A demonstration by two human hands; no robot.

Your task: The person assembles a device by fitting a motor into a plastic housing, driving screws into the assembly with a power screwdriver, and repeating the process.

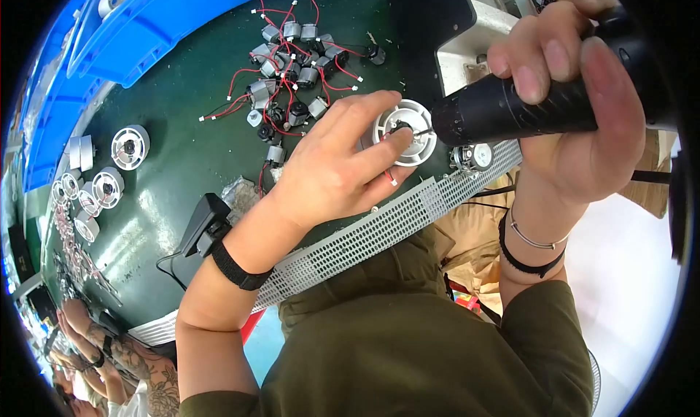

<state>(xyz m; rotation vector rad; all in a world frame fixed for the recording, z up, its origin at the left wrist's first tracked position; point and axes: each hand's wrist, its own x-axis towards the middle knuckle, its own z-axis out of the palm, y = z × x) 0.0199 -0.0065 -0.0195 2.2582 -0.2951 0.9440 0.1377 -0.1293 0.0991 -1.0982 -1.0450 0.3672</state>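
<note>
My left hand (332,158) grips a white round plastic housing (423,151) against the green tabletop, its fingers spread around the rim and over the face. A short red wire with a white plug shows under those fingers. My right hand (569,89) is wrapped round a black electric screwdriver (503,114), held nearly level. Its thin bit reaches the centre of the housing, beside my left index fingertip. Whether a screw sits under the bit is too small to tell. Just right of the housing lies a small motor-like part (474,157) with a round white face.
Several small motors (292,32) with red wires lie piled beyond my left hand. White round housings (131,147) stand at left, near blue bins (157,34). A perforated metal strip (379,234) edges the table. Another person's arms (117,351) show at lower left.
</note>
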